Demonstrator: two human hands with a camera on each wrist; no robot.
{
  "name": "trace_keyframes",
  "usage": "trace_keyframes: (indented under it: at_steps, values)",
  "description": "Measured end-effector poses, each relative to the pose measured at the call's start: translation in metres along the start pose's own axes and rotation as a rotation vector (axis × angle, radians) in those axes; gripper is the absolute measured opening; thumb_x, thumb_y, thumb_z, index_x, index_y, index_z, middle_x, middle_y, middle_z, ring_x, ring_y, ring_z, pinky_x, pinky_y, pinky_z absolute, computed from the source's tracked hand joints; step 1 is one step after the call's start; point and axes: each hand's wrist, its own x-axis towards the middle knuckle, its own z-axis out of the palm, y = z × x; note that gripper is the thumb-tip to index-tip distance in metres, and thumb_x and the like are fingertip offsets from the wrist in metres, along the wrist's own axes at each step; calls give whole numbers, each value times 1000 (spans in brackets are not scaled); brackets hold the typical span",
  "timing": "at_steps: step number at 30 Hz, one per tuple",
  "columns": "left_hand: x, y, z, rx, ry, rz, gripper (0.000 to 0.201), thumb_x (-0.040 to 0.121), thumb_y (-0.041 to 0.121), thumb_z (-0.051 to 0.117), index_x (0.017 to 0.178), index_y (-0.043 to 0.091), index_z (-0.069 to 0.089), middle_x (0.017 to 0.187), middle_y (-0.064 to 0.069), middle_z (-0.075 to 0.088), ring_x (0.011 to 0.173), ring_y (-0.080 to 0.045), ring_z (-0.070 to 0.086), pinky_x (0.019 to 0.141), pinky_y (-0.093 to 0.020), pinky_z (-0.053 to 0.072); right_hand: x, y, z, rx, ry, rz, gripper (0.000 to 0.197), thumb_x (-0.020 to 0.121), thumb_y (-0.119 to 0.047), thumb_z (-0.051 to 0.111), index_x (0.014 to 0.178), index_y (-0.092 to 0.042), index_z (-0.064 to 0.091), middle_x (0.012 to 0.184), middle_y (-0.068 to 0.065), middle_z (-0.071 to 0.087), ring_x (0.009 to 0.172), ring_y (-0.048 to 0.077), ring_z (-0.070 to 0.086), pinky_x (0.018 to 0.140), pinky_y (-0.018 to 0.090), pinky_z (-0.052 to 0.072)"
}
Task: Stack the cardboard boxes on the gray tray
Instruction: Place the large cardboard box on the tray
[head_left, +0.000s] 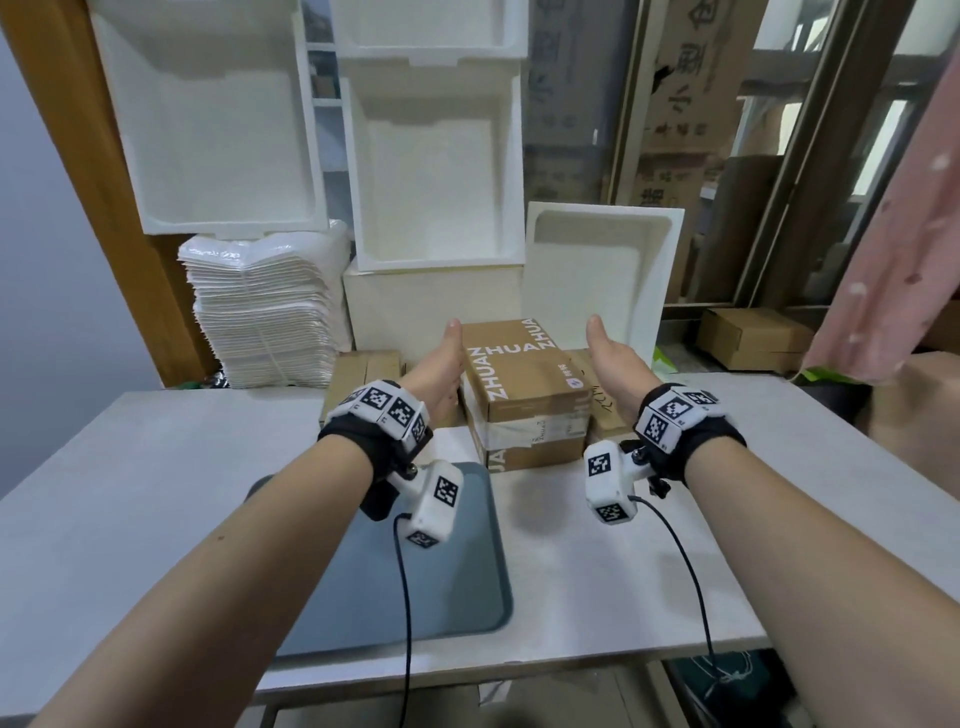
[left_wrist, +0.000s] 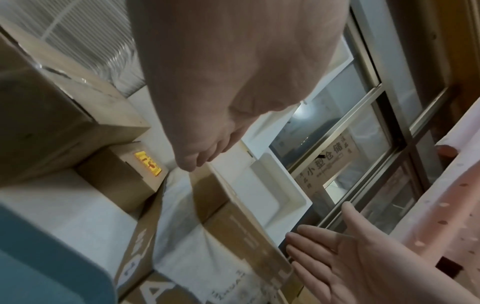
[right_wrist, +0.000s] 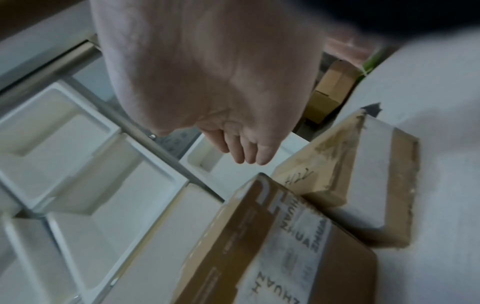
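My fingers (left_wrist: 192, 162) are straight and hold nothing, my left hand (head_left: 441, 369) and right hand (head_left: 615, 364) on each side of the top box (head_left: 519, 371). It sits on another box (head_left: 530, 441), behind the gray tray (head_left: 467, 597) on the worktop (head_left: 156, 493). If I squeeze unevenly, it could slip and fall.

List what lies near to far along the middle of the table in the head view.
Gray plastic tray → lower brown cardboard box with tape → upper brown cardboard box printed ZHUAN between the two open hands → white foam boxes behind.
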Motion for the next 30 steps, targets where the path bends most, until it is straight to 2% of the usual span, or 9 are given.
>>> trace_keyframes:
  at_steps: [3,7,9,14,16,18,20,23,30]
  values:
    - [6,-8,8,-10,36,-8,83,94,67,14,155,11,8,163,-6,10,150,-21,8,122,-38,7,18,17,2,11,-30,70,93,88,-79,20,128,-5,60,144,21,54,136,38,49,116,50,34]
    - [19,-20,6,14,18,-55,116,65,89,25,156,19,12,163,-5,13,150,-23,12,121,-44,12,79,70,11,-8,-91,89,152,29,-110,16,140,-14,55,143,9,59,135,30,52,117,49,33]
    - [35,-29,3,9,16,-51,115,61,87,27,155,21,19,161,-4,22,149,-23,17,121,-45,14,91,81,14,-20,-124,84,155,20,-110,14,139,-20,56,142,4,60,135,26,51,118,49,30]
    - [29,-26,11,-46,24,-46,106,73,83,27,154,15,24,158,-4,31,147,-20,24,121,-42,17,60,58,15,23,-59,64,126,55,-96,23,139,-7,52,144,16,56,132,36,52,114,54,37]
    - [24,-25,13,-69,17,-41,96,82,77,25,153,12,27,155,-5,37,144,-20,31,120,-40,21,52,50,14,49,-60,79,118,55,-93,24,135,-12,56,143,14,57,132,33,53,114,52,37]
    - [23,-24,14,-92,2,-29,85,90,71,23,149,10,33,150,-4,44,141,-20,38,119,-38,25,50,51,16,63,-79,89,96,76,-84,27,141,-17,51,149,6,53,137,29,49,118,49,33]
    - [23,-23,13,-88,-3,-27,93,85,77,25,152,13,29,154,-3,39,143,-19,34,120,-39,23,45,51,20,72,-117,69,70,92,-64,39,143,-18,50,148,5,54,133,28,52,117,48,35]
    - [25,-23,11,-73,-41,-9,115,64,89,31,155,20,18,161,-1,23,148,-17,21,121,-41,16,45,56,21,134,-149,28,27,99,-28,55,123,-17,60,130,11,67,120,31,63,109,49,46]
    - [11,-11,11,-80,-80,58,81,92,70,19,152,17,29,154,-2,39,143,-18,33,121,-38,20,29,38,14,154,-151,-44,31,99,-13,55,129,-5,60,121,13,68,110,30,66,103,44,50]
